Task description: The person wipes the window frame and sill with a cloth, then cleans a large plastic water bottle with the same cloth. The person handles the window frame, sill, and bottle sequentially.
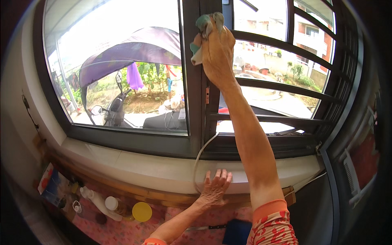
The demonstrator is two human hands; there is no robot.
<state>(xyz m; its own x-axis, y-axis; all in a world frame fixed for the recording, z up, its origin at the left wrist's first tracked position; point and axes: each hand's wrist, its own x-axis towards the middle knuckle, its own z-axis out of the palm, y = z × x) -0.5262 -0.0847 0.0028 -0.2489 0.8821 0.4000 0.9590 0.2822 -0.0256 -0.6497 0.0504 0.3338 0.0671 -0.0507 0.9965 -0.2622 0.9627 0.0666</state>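
High up, my right hand (218, 52) is closed around a crumpled, pale green and grey cloth (203, 26), pressed to the dark upright window frame (192, 73) between the glass pane and the barred opening. Lower down, my left hand (216, 186) rests with spread fingers on the front edge of the light window sill (159, 171), holding nothing. A white cable (199, 156) comes through the window and curves down over the sill, just left of that hand.
Below the sill, a pink patterned surface (190, 237) bears a knife (214, 227), a dark blue object (237, 232), a yellow lid (142, 211), a white-capped jar (111, 203) and a white bottle (99, 202). Dark metal bars (275, 82) cross the right opening.
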